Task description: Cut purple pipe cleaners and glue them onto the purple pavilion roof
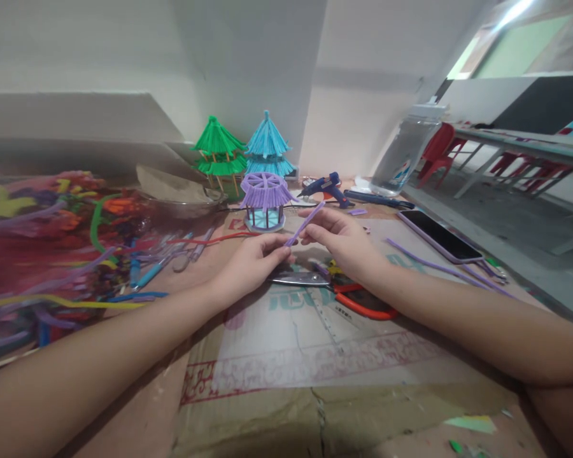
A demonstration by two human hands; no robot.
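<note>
my left hand [251,264] and my right hand [341,238] meet above the middle of the tabletop [138,413], both holding one purple pipe cleaner [305,224]. the left fingers [279,254] are pinched narrow on its lower end. the right fingers [315,229] are closed on the piece a little higher, near its middle. the pipe cleaner runs at a slant, low at the left and rising to the right, and its upper end stands free above the right hand.

directly beyond the hands stands a small purple pavilion model [266,202] with a spoked roof and a pale blue base. behind it stand a green pagoda model [218,152] and a blue pagoda model [268,146], side by side against the wall.

under the hands lies a pair of scissors [298,278] with orange handles, blades pointing left, on a flattened cardboard sheet [286,343]. to the right of the right hand lie long purple pipe cleaners [430,262] and a smartphone [439,235], screen up. a blue glue gun [327,187] rests behind the right hand, near a clear plastic jar [405,152]. a heap of mixed-colour pipe cleaners [42,235] covers the left side of the tabletop.
</note>
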